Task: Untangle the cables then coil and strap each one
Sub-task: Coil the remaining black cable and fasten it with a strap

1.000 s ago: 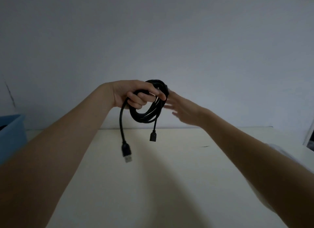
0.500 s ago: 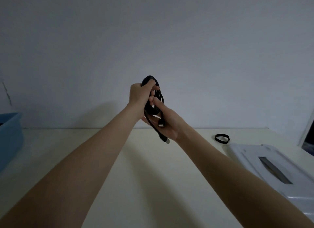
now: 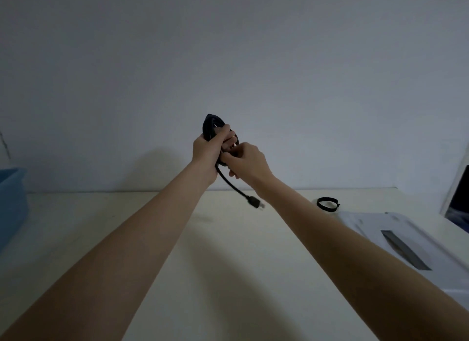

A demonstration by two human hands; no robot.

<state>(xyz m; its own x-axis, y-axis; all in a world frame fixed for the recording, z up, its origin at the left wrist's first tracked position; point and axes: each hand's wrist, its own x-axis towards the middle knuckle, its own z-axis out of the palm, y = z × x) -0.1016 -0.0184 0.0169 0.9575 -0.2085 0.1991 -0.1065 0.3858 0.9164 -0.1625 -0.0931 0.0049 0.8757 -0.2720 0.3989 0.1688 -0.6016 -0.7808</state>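
Fingers (image 3: 223,133) of left hand (image 3: 206,147) clench black cable coil (image 3: 212,124); right hand (image 3: 247,160) pinches coil's lower part; plug (image 3: 255,203) dangles above table (image 3: 228,264).

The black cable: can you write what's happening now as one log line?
step: coiling | left hand: grips black cable coil | right hand: holds coil's lower part | plug: dangling | strap: on table, unused

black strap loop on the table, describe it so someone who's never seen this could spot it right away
Start at the cream table and look to its far right side, just beyond the white tray. The strap loop lies flat there by itself: a small black ring, unlike the black cable coil held up in both hands.
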